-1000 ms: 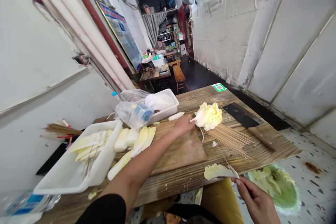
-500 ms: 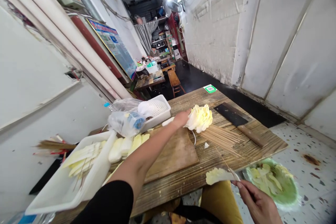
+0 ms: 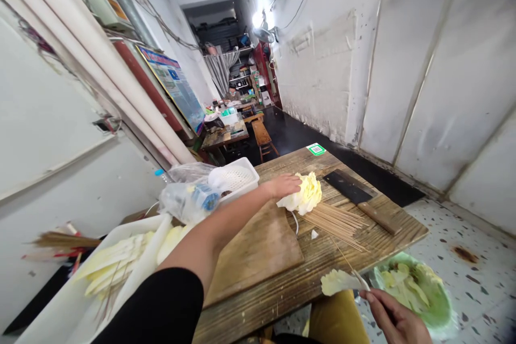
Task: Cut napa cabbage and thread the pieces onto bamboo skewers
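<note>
My left hand (image 3: 285, 186) reaches across the wooden cutting board (image 3: 258, 255). Its fingers are stretched out flat, with the tips against the top of a pale yellow napa cabbage (image 3: 307, 193). Low on the right, my right hand (image 3: 397, 314) pinches the white stem end of a cabbage leaf (image 3: 341, 282) along with a thin skewer (image 3: 342, 255). The leaf hangs out to the left over the table's front edge. Beside and partly under the cabbage lies a fanned bundle of bamboo skewers (image 3: 336, 220). A cleaver (image 3: 355, 191) rests to their right.
A white bin (image 3: 149, 258) at left holds skewered leaves. Behind the board are a white basket (image 3: 248, 174) and plastic bags (image 3: 185, 193). A green-lined bin (image 3: 441, 301) with leaf scraps stands by the table's right. A person (image 3: 233, 94) sits far back.
My left hand has gone from holding the cabbage's near side to lying with fingers extended on top of it. My right hand keeps the leaf and skewer. The view has shifted slightly.
</note>
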A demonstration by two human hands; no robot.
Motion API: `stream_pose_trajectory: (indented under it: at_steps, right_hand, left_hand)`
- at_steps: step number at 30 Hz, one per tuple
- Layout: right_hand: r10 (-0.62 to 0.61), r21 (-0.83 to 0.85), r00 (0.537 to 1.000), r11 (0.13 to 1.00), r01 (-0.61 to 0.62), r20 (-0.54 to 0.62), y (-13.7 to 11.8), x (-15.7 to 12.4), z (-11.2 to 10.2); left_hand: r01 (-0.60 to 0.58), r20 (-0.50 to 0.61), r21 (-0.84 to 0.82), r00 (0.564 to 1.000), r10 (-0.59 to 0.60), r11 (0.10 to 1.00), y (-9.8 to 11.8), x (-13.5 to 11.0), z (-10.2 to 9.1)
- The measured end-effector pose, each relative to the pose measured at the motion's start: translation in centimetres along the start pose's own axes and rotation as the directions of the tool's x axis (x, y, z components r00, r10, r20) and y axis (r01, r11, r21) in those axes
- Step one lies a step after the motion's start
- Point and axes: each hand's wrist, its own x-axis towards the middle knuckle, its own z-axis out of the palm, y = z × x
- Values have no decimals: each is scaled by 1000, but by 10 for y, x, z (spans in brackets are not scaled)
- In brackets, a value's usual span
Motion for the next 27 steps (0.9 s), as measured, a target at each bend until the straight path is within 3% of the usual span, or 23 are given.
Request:
stream_pose_trajectory:
  at_steps: [3, 5, 7, 9, 11, 13, 15, 18, 20, 27]
  right_hand:
    - [-27, 7, 999, 1000, 28, -24, -11, 3, 1]
    - [-39, 20, 999, 999, 40, -27, -23, 6, 2]
    - [-53, 35, 998, 998, 54, -23, -39, 10, 3]
    - [-59, 42, 998, 997, 61, -32, -58, 13, 5]
    - [-64, 36, 997, 997, 65, -31, -78, 15, 6]
    - [-71, 20, 997, 997, 71, 21, -98, 16, 8]
    - [-90, 7, 988, 996, 89, 126, -117, 17, 10]
    - [-129, -19, 945, 990, 141, 300, -139, 16, 15]
    - [-145, -51, 918, 983, 176, 369, -149, 17, 19]
    - [-229, -164, 882, 934, 319, 412, -163, 26, 35]
  left_hand:
    - [88, -100, -168, 989, -105, 982, 1, -10, -19]
    - [175, -191, -287, 953, -235, 942, 7, -27, -27]
    - [236, -243, -417, 902, -358, 878, 22, -50, -28]
    - [259, -227, -544, 870, -437, 798, 43, -79, -23]
    - [266, -97, -766, 852, -515, 585, 68, -112, -16]
    - [237, 160, -969, 815, -557, 68, 91, -145, -10]
    - [172, 299, -948, 773, -560, -269, 110, -176, -6]
    - [46, 351, -884, 723, -594, -466, 125, -212, -7]
    - [-14, 347, -856, 724, -596, -517, 127, -230, -10]
    - [-83, 324, -845, 707, -629, -529, 120, -261, -16]
